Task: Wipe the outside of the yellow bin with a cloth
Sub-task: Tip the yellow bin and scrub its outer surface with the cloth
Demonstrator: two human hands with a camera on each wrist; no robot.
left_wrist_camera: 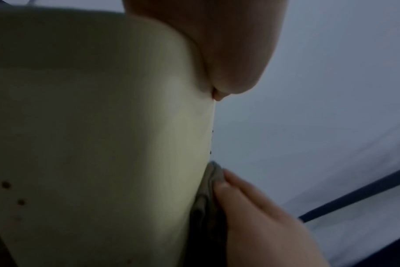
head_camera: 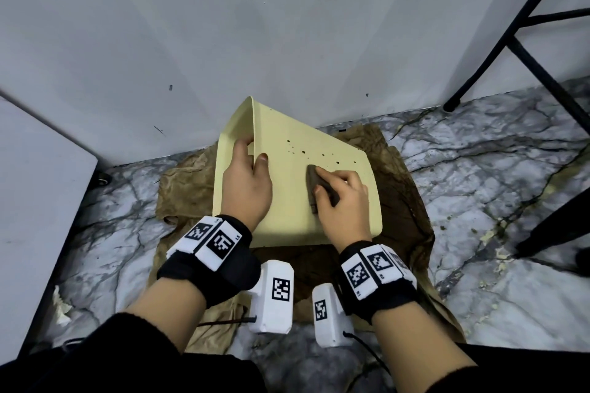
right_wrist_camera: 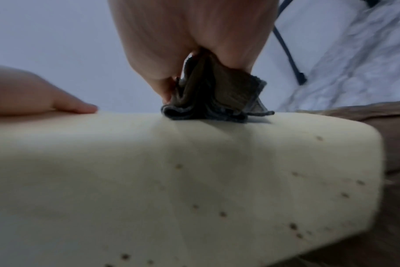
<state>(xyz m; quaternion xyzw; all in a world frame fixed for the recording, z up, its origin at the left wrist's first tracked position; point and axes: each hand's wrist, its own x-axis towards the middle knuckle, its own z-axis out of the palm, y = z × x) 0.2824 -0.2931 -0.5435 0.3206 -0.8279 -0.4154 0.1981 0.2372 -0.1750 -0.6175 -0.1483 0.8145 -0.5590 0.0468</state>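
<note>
Lying on its side on the brown sheet (head_camera: 412, 201) near the wall, the yellow bin (head_camera: 287, 201) looks light, stiff and smooth, liable to slide. The left hand (head_camera: 247, 182) grips its open rim, the sensible hold; the right hand (head_camera: 341, 198) clasps the folded cloth (head_camera: 314, 182) against its upturned side.

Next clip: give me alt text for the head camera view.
A right hand presses a dark folded cloth onto the spotted side of a yellow bin lying tipped on brown paper, while the left hand grips its rim.
</note>
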